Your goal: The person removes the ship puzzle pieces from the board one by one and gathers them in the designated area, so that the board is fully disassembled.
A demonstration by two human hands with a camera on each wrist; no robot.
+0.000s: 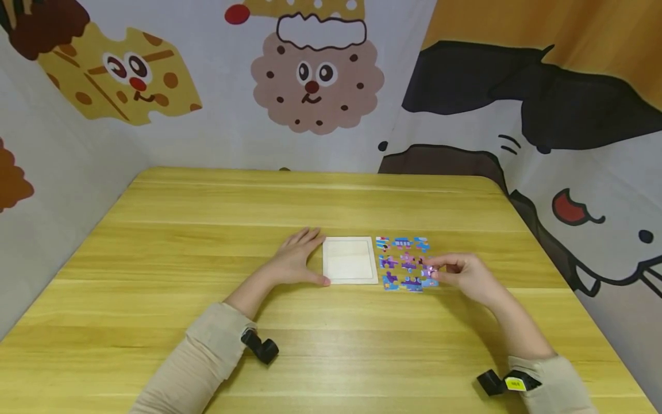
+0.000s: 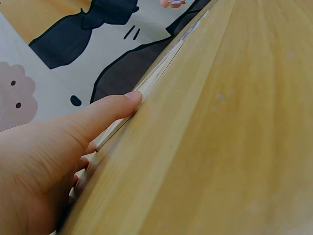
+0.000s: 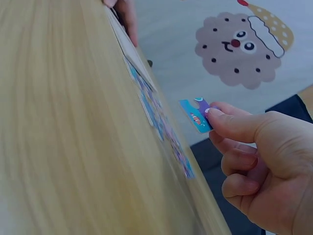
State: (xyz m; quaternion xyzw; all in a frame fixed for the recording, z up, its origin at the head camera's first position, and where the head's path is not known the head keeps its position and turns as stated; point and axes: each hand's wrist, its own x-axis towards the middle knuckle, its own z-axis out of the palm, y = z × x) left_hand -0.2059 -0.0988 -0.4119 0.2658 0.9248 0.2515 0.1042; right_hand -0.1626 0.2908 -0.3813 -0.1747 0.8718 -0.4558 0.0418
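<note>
A pale wooden puzzle tray (image 1: 350, 260) with a bare inner panel lies flat on the table. My left hand (image 1: 296, 259) rests along its left side, fingers spread and straight, with the thumb at the near corner. In the left wrist view that thumb (image 2: 120, 105) touches the tray's edge. Several blue, pink and purple jigsaw pieces (image 1: 402, 242) lie in loose rows just right of the tray. Over the right end of these rows, my right hand (image 1: 468, 277) pinches one jigsaw piece (image 3: 195, 116) between thumb and index finger. It is blue and purple, lifted above the tabletop.
The wood-grain table (image 1: 289, 198) reaches back to a white curtain (image 1: 217, 144) printed with cartoon figures. Black wrist cameras sit on both cuffs, the left camera (image 1: 261, 347) and the right camera (image 1: 504, 382).
</note>
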